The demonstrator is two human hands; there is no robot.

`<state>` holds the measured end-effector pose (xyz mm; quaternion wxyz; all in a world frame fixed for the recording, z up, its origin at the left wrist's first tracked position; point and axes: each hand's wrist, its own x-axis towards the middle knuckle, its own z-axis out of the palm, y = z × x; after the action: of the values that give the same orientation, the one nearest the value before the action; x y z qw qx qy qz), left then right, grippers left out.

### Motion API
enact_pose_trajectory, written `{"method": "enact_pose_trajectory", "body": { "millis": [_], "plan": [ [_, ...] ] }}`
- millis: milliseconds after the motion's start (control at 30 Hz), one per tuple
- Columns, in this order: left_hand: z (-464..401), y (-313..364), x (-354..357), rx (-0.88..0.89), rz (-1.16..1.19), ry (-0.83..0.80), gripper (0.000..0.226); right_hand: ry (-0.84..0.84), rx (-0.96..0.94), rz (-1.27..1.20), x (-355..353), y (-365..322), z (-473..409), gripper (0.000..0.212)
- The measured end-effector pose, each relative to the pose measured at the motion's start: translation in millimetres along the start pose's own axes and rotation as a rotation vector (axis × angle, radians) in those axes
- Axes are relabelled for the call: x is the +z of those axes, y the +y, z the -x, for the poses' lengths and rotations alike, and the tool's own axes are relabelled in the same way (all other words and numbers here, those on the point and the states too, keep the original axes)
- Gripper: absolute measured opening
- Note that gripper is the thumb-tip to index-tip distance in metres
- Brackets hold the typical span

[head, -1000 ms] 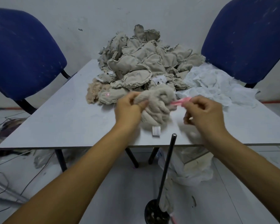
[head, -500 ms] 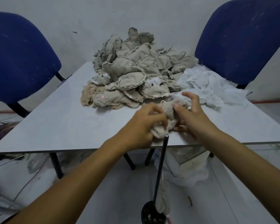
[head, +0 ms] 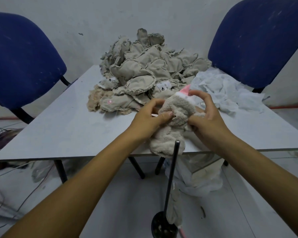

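Grey table (head: pixel 58 131) | fuzzy beige plush skin (head: pixel 177 107) (pink-white tip) | left hand (head: pixel 150 119), right hand (head: pixel 208 117) grip it

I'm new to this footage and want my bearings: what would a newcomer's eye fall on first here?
First, the fluffy beige plush piece with a pink tip, gripped by the left hand and the right hand at the near edge of the table. Behind it, a tall heap of beige fabric shells fills the table's far middle, flanked by the left blue chair and the right blue chair.
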<state>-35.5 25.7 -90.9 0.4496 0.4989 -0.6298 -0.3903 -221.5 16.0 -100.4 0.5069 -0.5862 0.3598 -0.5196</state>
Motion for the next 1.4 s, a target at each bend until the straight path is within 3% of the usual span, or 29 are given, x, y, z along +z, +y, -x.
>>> {"method": "enact_pose_trajectory", "body": {
  "millis": [133,200,300,400,533,600,667,767,833,900,1000,1133,1200,1333,1400],
  "plan": [
    [-0.1,3.9,3.9,-0.051,0.094,0.253,0.027,0.305,-0.276,0.591,-2.6,-1.9,0.6,0.045],
    [-2.3,3.6,6.3,-0.112,0.353,0.268,0.026,0.322,-0.369,0.714,-2.7,-6.3,0.2,0.03],
    [-2.2,8.4,11.5,-0.106,0.612,0.188,0.015,0.169,-0.228,0.708,8.5,-6.2,2.4,0.028],
    [1.4,10.7,19.5,-0.113,0.721,0.081,0.013,0.215,-0.111,0.632,16.2,-0.6,4.9,0.03],
    [3.8,14.2,18.2,-0.198,0.777,0.028,0.016,0.31,-0.097,0.528,13.9,-3.0,3.9,0.009],
    [5.5,13.8,16.9,-0.271,0.614,0.115,0.021,0.334,-0.183,0.684,12.5,-6.8,6.4,0.009],
    [10.7,9.0,15.0,-0.184,0.102,0.283,0.042,0.327,-0.333,0.856,12.5,-11.9,9.8,0.01],
    [18.3,8.8,9.7,0.374,-0.706,0.303,0.072,0.225,-0.546,1.07,14.2,-18.5,12.6,0.017],
    [18.4,11.5,9.2,0.574,-0.893,0.215,0.074,0.147,-0.574,1.124,16.7,-19.0,15.6,0.027],
    [20.4,9.5,10.3,0.583,-0.895,0.187,0.06,0.121,-0.555,1.091,17.5,-17.3,18.9,0.03],
    [22.9,4.2,4.1,0.551,-0.821,0.197,0.019,0.127,-0.502,1.015,16.7,-11.4,23.9,0.029],
    [25.0,-0.9,6.1,0.542,-0.874,0.154,0.01,0.052,-0.24,1.194,16.2,1.4,25.3,0.012],
    [30.0,-1.1,10.3,0.586,-0.896,0.162,0.008,0.042,-0.199,1.202,16.6,2.0,26.9,0.013],
    [35.1,5.9,6.4,0.829,-0.853,0.272,0.005,0.154,-0.633,1.09,14.3,-13.1,40.6,0.007],
    [41.0,7.2,1.5,0.991,-0.827,0.258,0.007,0.128,-0.844,1.093,11.2,-16.2,51.2,0.008]
  ]
}}
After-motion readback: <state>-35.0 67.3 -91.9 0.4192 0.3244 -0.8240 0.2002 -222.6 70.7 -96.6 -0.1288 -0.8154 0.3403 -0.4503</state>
